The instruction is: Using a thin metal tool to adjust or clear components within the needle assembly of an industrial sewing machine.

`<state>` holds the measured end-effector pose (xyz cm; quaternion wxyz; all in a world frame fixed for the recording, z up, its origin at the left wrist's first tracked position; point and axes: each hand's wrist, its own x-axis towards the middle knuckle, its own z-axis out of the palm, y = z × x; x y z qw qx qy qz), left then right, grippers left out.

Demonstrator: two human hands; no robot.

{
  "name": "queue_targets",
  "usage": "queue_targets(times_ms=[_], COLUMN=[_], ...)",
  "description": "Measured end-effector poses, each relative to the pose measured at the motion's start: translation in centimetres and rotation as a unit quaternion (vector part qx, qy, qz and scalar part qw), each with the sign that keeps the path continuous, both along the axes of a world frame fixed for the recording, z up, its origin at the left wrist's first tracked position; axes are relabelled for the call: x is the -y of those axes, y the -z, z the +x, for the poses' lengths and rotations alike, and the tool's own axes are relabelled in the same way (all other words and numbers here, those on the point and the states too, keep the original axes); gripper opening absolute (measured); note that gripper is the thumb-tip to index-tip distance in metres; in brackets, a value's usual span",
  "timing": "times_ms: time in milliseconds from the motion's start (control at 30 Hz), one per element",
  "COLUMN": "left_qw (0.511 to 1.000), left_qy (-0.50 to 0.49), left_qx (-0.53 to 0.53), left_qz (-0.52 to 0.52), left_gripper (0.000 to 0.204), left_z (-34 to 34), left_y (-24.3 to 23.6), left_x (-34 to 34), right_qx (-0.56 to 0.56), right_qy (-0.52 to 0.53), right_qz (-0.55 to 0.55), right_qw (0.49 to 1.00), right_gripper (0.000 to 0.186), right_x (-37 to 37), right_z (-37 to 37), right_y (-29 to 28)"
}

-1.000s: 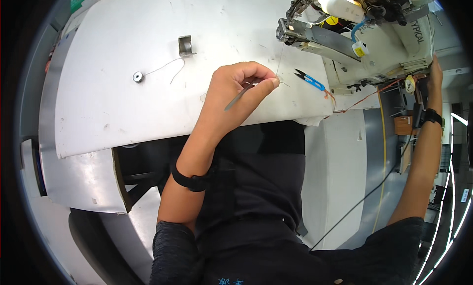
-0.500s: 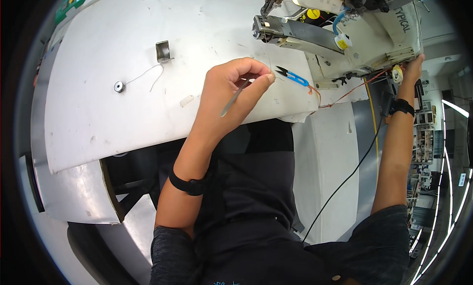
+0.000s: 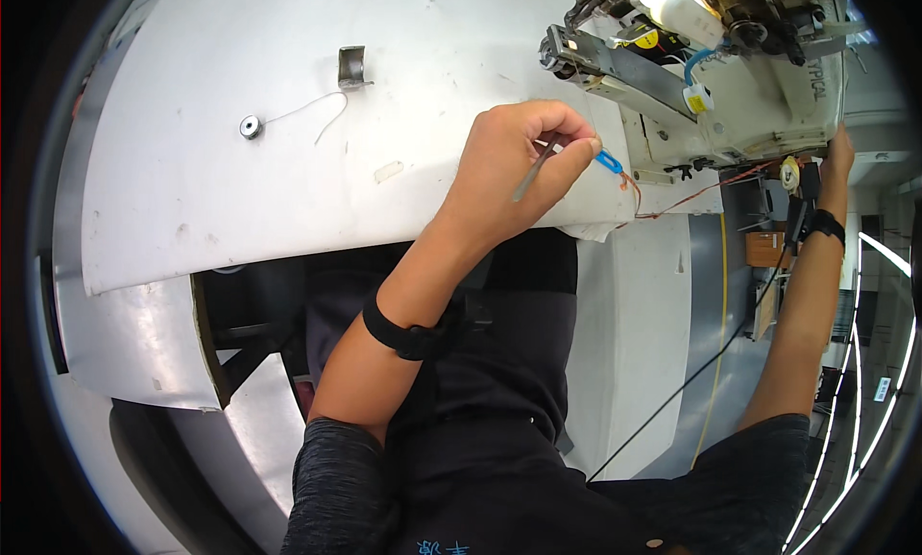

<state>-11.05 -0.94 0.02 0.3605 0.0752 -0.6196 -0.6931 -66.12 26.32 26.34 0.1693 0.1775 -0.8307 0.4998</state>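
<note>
My left hand (image 3: pixel 523 161) hovers over the white table, thumb and forefinger pinched together. Thin metal tweezers (image 3: pixel 534 171) are tucked in its grip, pointing back toward the wrist. Any thread at the fingertips is too fine to make out. Just beyond those fingertips, blue thread snips (image 3: pixel 610 161) lie on the table, their blades hidden by the hand. A sewing machine (image 3: pixel 759 113) fills the upper right, its narrow arm reaching left above the table. My right hand (image 3: pixel 839 156) reaches to the machine's far right end; its fingers are mostly hidden.
On the table (image 3: pixel 211 200) lie a small bobbin (image 3: pixel 251 127) with a loose thread tail and a curved metal piece (image 3: pixel 352 68). An orange cord (image 3: pixel 682 205) runs from the snips toward the machine. A black cable (image 3: pixel 696 377) hangs beside my right arm.
My left hand has moved right, still pinched around the tweezers, and now covers the snips' blades. The view has shifted a little. My right hand stays at the machine's end.
</note>
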Motion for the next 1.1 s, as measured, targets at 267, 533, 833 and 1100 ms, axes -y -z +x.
queue_targets(times_ms=[267, 533, 833, 1100], left_qw=[0.999, 0.999, 0.993, 0.993], left_qy=[-0.042, -0.027, -0.001, -0.053], left_qx=[-0.020, -0.022, -0.024, -0.012], left_qz=[-0.004, 0.028, 0.116, 0.106], left_gripper=[0.011, 0.017, 0.019, 0.017], left_z=[-0.4, -1.3, -1.0, -0.7], left_y=[0.8, 1.2, 0.7, 0.8], left_x=[0.1, -0.1, -1.0, -1.6], right_qx=[-0.021, -0.035, -0.370, -0.063], right_qy=[-0.024, -0.079, 0.087, -0.285], right_qz=[-0.091, -0.192, -0.049, 0.120], right_qw=[0.995, 0.978, 0.923, 0.949], right_gripper=[0.055, 0.053, 0.034, 0.020], right_x=[-0.3, 3.3, -2.3, 12.5], right_z=[1.6, 9.4, 13.6, 43.4], right_y=[0.9, 6.9, 4.2, 17.7])
